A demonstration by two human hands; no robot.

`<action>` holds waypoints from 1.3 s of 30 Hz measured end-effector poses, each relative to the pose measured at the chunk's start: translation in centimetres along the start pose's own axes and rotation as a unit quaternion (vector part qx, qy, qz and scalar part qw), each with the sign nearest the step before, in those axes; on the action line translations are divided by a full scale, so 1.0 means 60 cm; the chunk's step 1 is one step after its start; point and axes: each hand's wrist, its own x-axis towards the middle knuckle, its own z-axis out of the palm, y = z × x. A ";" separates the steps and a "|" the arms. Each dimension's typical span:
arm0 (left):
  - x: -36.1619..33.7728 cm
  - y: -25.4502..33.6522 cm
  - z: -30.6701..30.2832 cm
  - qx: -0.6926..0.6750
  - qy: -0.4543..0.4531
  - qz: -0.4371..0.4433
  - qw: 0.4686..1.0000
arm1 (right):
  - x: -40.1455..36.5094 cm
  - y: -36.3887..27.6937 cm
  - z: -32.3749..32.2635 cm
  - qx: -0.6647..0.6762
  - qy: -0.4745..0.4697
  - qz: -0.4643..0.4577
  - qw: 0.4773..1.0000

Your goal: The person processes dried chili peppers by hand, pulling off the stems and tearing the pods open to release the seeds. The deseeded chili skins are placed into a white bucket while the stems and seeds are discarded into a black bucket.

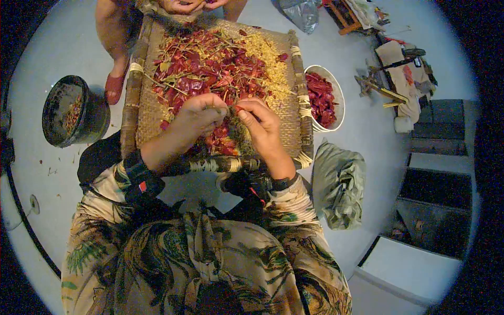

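A woven tray [306, 123] with a wooden frame lies in front of me, bearing dried red chillies [197, 60], stems and many yellow seeds [273, 65]. Over its near half, my left hand [202, 118] is closed in a pinch near the middle; what it pinches is too small to name. Close beside it on the right, my right hand [260, 123] pinches a small red chilli piece [239, 109] between thumb and finger. The fingertips of both hands almost meet above the chillies.
A black bucket [97, 118] with bits inside stands at the left. Right of the tray are a white bucket [340, 100] of red chillies and a grey-green bag [341, 184]. Another person's hands [181, 5] are at the tray's far edge, their legs beside it.
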 end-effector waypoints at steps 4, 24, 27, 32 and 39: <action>0.007 -0.001 -0.008 0.012 -0.022 -0.022 0.999 | 0.000 -0.002 -0.001 0.027 0.006 0.017 0.999; 0.024 -0.030 -0.015 0.014 0.024 -0.007 1.000 | -0.004 0.015 0.003 -0.023 -0.029 -0.036 0.999; 0.019 -0.025 -0.007 -0.047 0.022 -0.033 0.998 | -0.008 0.025 0.006 0.044 -0.031 0.033 0.998; 0.009 -0.010 -0.004 -0.084 -0.028 -0.051 0.995 | -0.010 0.033 -0.002 0.149 -0.058 0.163 0.974; 0.005 0.024 -0.020 -0.093 -0.074 -0.038 0.992 | 0.013 0.060 -0.083 0.288 0.154 0.245 0.913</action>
